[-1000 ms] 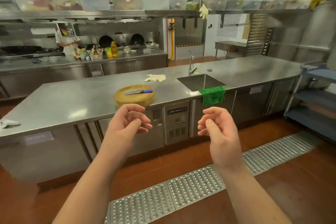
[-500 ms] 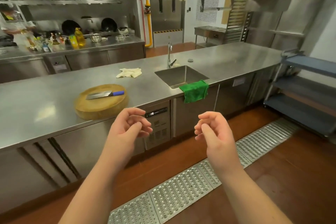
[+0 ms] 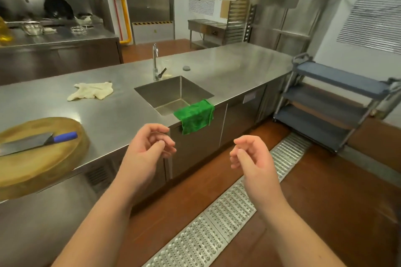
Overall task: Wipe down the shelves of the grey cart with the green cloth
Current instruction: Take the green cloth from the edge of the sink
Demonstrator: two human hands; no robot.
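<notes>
I have come nearer to the counter, my left hand (image 3: 149,149) and right hand (image 3: 252,159) still loosely curled and holding nothing, the green cloth (image 3: 195,116) still draped over the sink (image 3: 149,93) edge, the grey cart (image 3: 332,104) at far right.

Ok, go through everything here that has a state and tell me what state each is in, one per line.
green cloth: draped over the counter edge by the sink, not held
grey cart: three shelves, nothing visible on them
left hand: empty, fingers loosely curled
right hand: empty, fingers loosely curled
faucet: no water running
knife: lying flat on the cutting board
</notes>
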